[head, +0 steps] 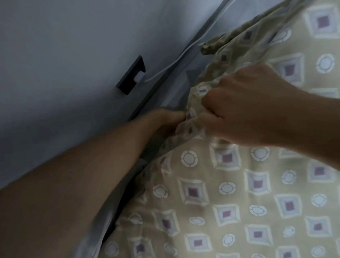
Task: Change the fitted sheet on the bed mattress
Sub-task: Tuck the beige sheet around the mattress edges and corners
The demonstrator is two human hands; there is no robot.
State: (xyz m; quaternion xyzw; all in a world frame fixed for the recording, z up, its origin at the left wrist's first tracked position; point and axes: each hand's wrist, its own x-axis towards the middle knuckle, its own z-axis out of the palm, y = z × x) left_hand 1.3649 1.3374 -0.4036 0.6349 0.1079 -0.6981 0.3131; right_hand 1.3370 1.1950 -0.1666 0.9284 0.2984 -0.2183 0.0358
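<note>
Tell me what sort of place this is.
Probably a bedroom: a patterned sheet covers a mattress pushed close to a plain wall, both hands bunch the sheet's edge there, and a white cable runs to a wall socket.

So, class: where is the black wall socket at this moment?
In the head view, the black wall socket sits upper left on the grey wall, above the left hand, with a white cable plugged in.
</note>
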